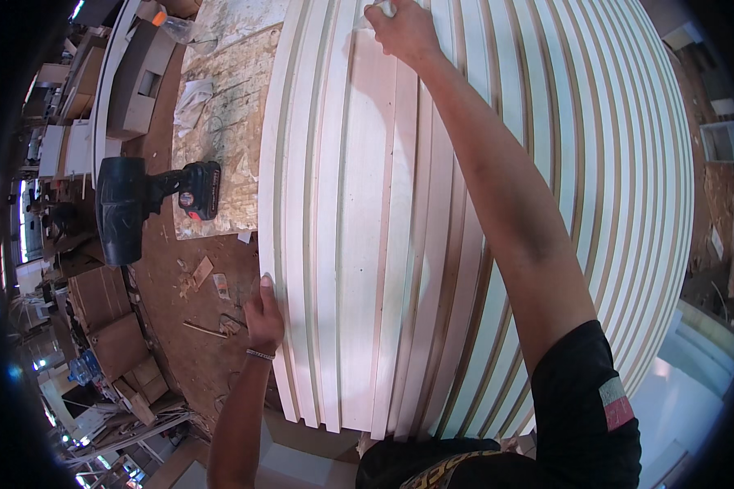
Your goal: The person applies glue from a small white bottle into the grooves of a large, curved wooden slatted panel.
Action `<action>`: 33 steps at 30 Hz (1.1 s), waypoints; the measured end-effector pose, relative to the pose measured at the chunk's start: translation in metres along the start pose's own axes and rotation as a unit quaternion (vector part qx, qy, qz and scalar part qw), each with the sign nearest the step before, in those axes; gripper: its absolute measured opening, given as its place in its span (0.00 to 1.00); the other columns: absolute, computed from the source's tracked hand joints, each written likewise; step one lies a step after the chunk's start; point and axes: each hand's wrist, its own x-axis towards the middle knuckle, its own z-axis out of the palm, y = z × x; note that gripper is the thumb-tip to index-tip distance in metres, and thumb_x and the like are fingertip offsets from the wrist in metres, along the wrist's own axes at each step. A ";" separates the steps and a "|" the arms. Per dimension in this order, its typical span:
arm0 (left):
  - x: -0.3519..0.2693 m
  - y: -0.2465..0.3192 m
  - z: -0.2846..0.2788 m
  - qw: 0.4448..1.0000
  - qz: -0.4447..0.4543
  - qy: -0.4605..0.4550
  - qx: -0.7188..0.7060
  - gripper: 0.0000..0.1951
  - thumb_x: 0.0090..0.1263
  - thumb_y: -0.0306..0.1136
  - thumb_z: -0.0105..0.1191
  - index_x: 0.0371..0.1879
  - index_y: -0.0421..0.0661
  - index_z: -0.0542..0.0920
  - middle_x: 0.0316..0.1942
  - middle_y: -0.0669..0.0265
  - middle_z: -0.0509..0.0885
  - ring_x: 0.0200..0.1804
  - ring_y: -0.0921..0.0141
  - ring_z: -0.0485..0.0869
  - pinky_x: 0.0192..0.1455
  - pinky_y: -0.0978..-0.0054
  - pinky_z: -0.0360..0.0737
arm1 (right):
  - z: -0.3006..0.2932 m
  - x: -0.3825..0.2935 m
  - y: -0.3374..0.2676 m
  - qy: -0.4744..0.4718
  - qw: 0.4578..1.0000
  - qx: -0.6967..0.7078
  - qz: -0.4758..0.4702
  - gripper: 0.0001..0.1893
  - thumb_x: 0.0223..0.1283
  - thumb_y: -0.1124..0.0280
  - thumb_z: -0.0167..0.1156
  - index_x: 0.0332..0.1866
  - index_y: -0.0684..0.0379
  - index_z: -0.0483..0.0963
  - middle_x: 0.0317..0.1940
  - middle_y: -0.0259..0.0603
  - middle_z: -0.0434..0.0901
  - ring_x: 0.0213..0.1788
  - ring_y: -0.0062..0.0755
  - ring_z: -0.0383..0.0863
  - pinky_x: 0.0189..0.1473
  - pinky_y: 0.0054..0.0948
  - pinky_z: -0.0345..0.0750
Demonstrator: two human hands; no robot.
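Observation:
A large panel of pale parallel wooden slats (367, 244) lies before me, with darker grooves between many of its strips. At its left edge rests my left hand (264, 318), thumb up along the rim, with a bracelet on the wrist. My right hand (404, 27) reaches to the far part of the panel, its fingers bent over something whitish that is too small to identify, above a wider flat strip. A black cordless power tool (122, 211) with a battery pack sits on the stained board to the left, its large body jutting past the board's edge.
The stained wooden board (238, 140) also bears a crumpled white cloth (194, 105) and a clear plastic bottle (176, 27) with an orange cap. Wood scraps (203, 272) litter the brown floor. Boxes and cardboard (107, 324) stand farther left. White boards (679, 367) lie at the lower right.

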 end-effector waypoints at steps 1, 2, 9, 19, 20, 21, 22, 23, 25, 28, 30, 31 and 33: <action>0.000 0.000 0.001 1.000 0.010 0.009 -0.001 0.26 0.88 0.49 0.38 0.33 0.36 0.72 0.23 0.69 0.66 0.31 0.75 0.64 0.33 0.68 0.64 | -0.001 -0.003 -0.004 -0.004 1.000 0.000 0.006 0.18 0.67 0.57 0.61 0.50 0.62 0.79 0.38 0.66 0.85 0.47 0.67 0.85 0.52 0.53 0.81; -0.001 0.001 0.001 1.000 0.020 0.018 -0.001 0.26 0.88 0.49 0.38 0.31 0.37 0.71 0.20 0.70 0.63 0.28 0.76 0.62 0.29 0.67 0.62 | -0.003 -0.005 -0.009 -0.009 1.000 -0.001 0.013 0.18 0.67 0.57 0.61 0.50 0.62 0.79 0.39 0.66 0.85 0.47 0.67 0.85 0.51 0.53 0.81; 0.003 0.000 0.005 0.999 0.033 0.020 -0.013 0.26 0.88 0.48 0.39 0.30 0.37 0.69 0.21 0.70 0.62 0.29 0.75 0.62 0.31 0.67 0.63 | 0.000 0.000 -0.002 0.022 1.000 -0.006 -0.018 0.17 0.67 0.58 0.60 0.50 0.61 0.79 0.40 0.66 0.85 0.48 0.68 0.85 0.52 0.53 0.81; 0.002 0.004 0.003 0.999 0.035 0.013 -0.020 0.26 0.88 0.48 0.39 0.34 0.35 0.73 0.24 0.67 0.69 0.32 0.74 0.67 0.35 0.67 0.69 | 0.002 0.001 -0.005 0.009 1.000 -0.020 0.016 0.17 0.67 0.58 0.59 0.50 0.61 0.79 0.40 0.67 0.85 0.48 0.68 0.84 0.53 0.53 0.81; 0.002 0.005 0.005 0.998 0.044 0.022 -0.027 0.26 0.88 0.48 0.39 0.36 0.34 0.74 0.25 0.66 0.71 0.33 0.73 0.68 0.36 0.67 0.70 | 0.001 -0.001 -0.006 0.007 1.000 -0.016 0.020 0.17 0.67 0.58 0.59 0.50 0.61 0.79 0.40 0.67 0.85 0.48 0.68 0.85 0.53 0.53 0.81; 0.002 0.007 0.008 0.998 0.052 0.030 -0.035 0.26 0.88 0.48 0.39 0.38 0.33 0.75 0.26 0.65 0.73 0.33 0.73 0.69 0.37 0.67 0.71 | 0.000 -0.002 -0.007 0.004 1.000 -0.014 0.025 0.17 0.67 0.59 0.59 0.50 0.61 0.80 0.39 0.67 0.85 0.48 0.68 0.85 0.53 0.53 0.81; 0.001 0.008 0.009 0.997 0.061 0.038 -0.042 0.26 0.88 0.48 0.39 0.40 0.33 0.76 0.27 0.64 0.74 0.34 0.72 0.70 0.38 0.66 0.72 | 0.000 -0.004 -0.008 0.005 1.000 -0.008 0.028 0.16 0.67 0.59 0.59 0.50 0.61 0.80 0.39 0.67 0.85 0.48 0.68 0.85 0.53 0.52 0.81; 0.001 0.008 0.007 0.998 0.047 0.025 -0.033 0.26 0.88 0.48 0.39 0.41 0.32 0.77 0.27 0.64 0.76 0.35 0.72 0.71 0.39 0.66 0.73 | 0.000 -0.007 -0.010 0.006 0.999 -0.003 0.031 0.16 0.67 0.59 0.59 0.50 0.61 0.80 0.39 0.67 0.85 0.47 0.67 0.85 0.52 0.52 0.81; 0.000 0.006 0.001 1.000 0.021 0.001 -0.014 0.26 0.88 0.47 0.39 0.45 0.32 0.78 0.28 0.62 0.78 0.36 0.72 0.72 0.41 0.66 0.74 | -0.001 -0.010 -0.011 0.007 1.000 0.002 0.031 0.16 0.67 0.59 0.60 0.49 0.61 0.80 0.38 0.67 0.85 0.47 0.67 0.85 0.52 0.52 0.81; 0.000 0.005 0.007 0.998 0.032 0.026 -0.038 0.25 0.88 0.47 0.39 0.43 0.32 0.78 0.28 0.62 0.76 0.35 0.72 0.71 0.39 0.67 0.73 | -0.003 -0.014 -0.011 0.009 1.000 0.000 0.020 0.16 0.67 0.59 0.60 0.50 0.61 0.80 0.38 0.66 0.85 0.47 0.67 0.85 0.52 0.51 0.81; 0.000 0.004 0.006 0.999 0.016 0.021 -0.037 0.25 0.88 0.47 0.39 0.43 0.32 0.77 0.27 0.61 0.76 0.34 0.73 0.71 0.38 0.67 0.73 | -0.003 -0.018 -0.012 0.012 1.000 0.000 0.014 0.16 0.67 0.59 0.60 0.50 0.61 0.80 0.39 0.66 0.85 0.47 0.67 0.85 0.52 0.51 0.81; 0.000 0.003 0.005 0.999 0.008 0.019 -0.037 0.25 0.88 0.47 0.39 0.43 0.32 0.77 0.27 0.61 0.76 0.34 0.73 0.71 0.38 0.67 0.73 | -0.003 -0.020 -0.013 0.007 1.000 0.006 0.023 0.16 0.67 0.59 0.60 0.50 0.61 0.80 0.39 0.66 0.85 0.48 0.67 0.85 0.52 0.51 0.81; 0.001 -0.002 0.003 1.000 0.010 0.020 -0.012 0.25 0.88 0.47 0.39 0.43 0.32 0.77 0.27 0.60 0.75 0.34 0.73 0.70 0.38 0.68 0.72 | -0.003 -0.026 -0.015 -0.003 0.999 0.018 0.042 0.16 0.67 0.60 0.60 0.50 0.61 0.80 0.39 0.66 0.85 0.48 0.66 0.85 0.52 0.50 0.81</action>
